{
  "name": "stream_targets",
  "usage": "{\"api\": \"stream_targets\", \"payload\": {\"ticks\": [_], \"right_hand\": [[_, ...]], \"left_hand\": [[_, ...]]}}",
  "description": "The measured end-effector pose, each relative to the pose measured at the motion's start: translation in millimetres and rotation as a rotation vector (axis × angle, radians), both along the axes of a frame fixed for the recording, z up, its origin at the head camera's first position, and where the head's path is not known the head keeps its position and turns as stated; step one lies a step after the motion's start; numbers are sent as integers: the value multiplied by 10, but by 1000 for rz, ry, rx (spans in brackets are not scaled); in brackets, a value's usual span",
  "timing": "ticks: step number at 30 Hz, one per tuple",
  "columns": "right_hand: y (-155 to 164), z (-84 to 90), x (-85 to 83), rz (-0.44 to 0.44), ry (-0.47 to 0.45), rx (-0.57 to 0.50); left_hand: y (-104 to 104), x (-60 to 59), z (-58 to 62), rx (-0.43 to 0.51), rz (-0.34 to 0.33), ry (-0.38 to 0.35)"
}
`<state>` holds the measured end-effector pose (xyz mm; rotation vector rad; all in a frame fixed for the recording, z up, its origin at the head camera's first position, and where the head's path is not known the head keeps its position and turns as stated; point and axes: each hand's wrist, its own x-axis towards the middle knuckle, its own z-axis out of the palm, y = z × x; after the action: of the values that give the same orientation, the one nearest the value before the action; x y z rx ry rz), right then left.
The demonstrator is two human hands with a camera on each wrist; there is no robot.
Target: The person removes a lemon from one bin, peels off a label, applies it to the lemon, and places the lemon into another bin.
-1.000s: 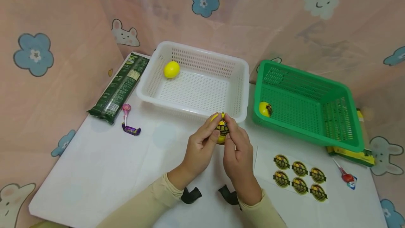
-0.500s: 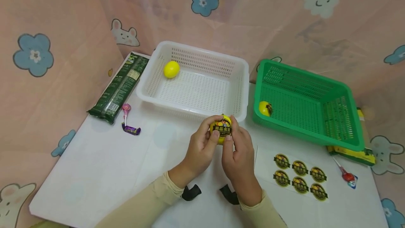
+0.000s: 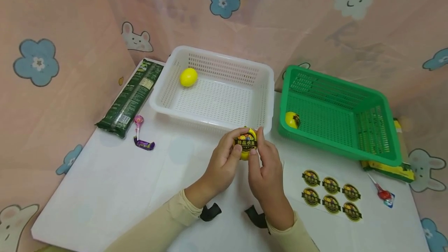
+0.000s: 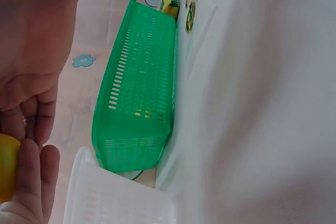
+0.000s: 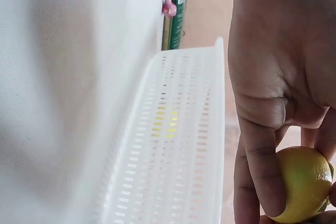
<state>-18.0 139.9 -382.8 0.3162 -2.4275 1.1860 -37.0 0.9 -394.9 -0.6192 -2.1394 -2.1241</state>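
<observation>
We saw both hands – left hand (image 3: 224,158) and right hand (image 3: 267,166) – clamped on the lemon (image 3: 246,149) above the tabletop's (image 3: 105,189) middle, likely smoothing its sticker (image 3: 246,142). Next: firm thumb pressure. Counted three lemons, two baskets – white basket (image 3: 266,77), green basket (image 3: 381,100) – and six sheet stickers (image 3: 330,194).

Both hands held one yellow lemon (image 3: 246,148) over the white table (image 3: 105,189). The left hand (image 3: 224,162) and the right hand (image 3: 266,170) curled around it, thumbs on its black sticker (it had writing). Just behind was a white basket (image 3: 266,100) with a lemon (image 3: 188,77) inside. A green basket (image 3: 381,154) sat beside it, near a sticker sheet (image 3: 330,194).
</observation>
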Motion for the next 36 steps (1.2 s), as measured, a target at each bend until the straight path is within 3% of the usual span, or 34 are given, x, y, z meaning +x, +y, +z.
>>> {"api": "stream_targets", "payload": {"ticks": [7,12,22,30,36], "right_hand": [[28,58,12,-29,-138,-167],[17,48,2,-39,-149,-214],[-5,-38,-49,12,89,-121],[-1,-59,-45,-61,127,44],[37,-53,-36,-35,128,78]], "left_hand": [[8,28,-15,33,-16,3],[21,49,-38,97,-16,4],[34,51,-66,168,-4,43],[62,23,-76,195,1,63],[43,-4,-87,129,30,80]]}}
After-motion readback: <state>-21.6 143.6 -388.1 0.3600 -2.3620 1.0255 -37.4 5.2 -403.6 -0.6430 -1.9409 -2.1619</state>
